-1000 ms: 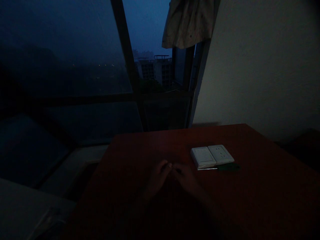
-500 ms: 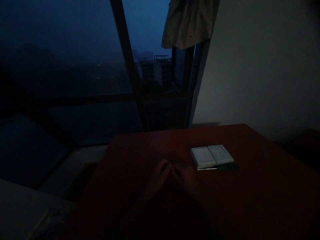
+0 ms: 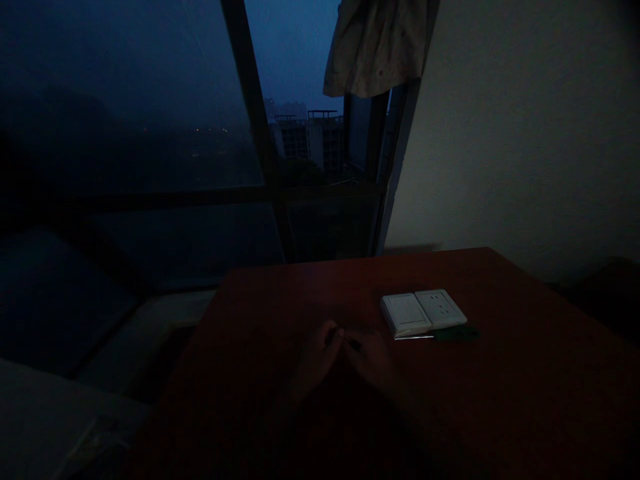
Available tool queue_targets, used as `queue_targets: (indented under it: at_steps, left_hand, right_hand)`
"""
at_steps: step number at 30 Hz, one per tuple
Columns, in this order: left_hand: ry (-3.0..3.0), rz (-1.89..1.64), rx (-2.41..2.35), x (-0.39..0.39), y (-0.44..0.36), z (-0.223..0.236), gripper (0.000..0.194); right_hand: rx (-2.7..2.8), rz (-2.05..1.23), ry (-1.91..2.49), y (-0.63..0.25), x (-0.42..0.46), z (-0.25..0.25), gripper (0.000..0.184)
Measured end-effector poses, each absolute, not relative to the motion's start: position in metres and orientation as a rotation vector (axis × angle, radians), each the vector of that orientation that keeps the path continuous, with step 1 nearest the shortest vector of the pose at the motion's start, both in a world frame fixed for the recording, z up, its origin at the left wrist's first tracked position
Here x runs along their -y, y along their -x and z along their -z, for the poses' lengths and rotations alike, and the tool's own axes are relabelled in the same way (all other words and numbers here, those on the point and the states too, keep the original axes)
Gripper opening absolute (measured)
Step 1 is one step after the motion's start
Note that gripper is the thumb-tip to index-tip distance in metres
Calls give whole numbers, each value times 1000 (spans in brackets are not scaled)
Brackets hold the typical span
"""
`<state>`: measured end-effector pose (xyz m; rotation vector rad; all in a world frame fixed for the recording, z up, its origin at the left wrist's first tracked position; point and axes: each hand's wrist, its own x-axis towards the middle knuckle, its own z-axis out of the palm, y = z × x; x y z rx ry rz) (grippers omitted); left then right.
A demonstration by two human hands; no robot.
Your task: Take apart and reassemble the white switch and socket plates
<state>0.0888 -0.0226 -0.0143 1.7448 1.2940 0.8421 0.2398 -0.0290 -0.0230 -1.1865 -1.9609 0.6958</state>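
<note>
The room is very dark. My left hand (image 3: 316,357) and my right hand (image 3: 373,357) rest close together on the red-brown table (image 3: 500,400), fingertips nearly touching. The fingers look curled inward, and something small and dark seems to sit between the tips; I cannot make it out. Just right of my right hand lie two white wall plates side by side: a switch plate (image 3: 405,315) and a socket plate (image 3: 441,309). A dark green flat thing (image 3: 457,333) with a thin metal strip lies at their near edge.
A large window (image 3: 150,133) with dark frames fills the left and back, showing dusk sky and a distant building. A pale curtain (image 3: 375,47) hangs bunched at the top. A plain wall (image 3: 525,133) stands on the right. A pale ledge (image 3: 165,320) runs left of the table.
</note>
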Motion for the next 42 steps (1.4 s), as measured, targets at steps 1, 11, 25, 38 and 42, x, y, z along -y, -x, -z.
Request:
queue_targets:
  at_steps: [1,11,25,38,42]
  left_hand:
    - [-1755,-841,-1299,23,-89,14,25]
    - [-1801,-827,-1321,24,-89,14,25]
    - [-1790,-833,-1302,26,-91,7,32]
    - [-1691,-851,-1305,26,-89,10,32]
    - [-1665,-856,-1324,28,-90,10,36]
  right_hand:
    - [1940,-720,1172,-239,29,23,23]
    - [1809,-851,1133,-238,26,27,23]
    - [1745,-1025,1104,-239,26,24,30]
    - [1548,-1326,1086,-238,27,24,36]
    - [1448,-1360,1099,-239,26,22,42]
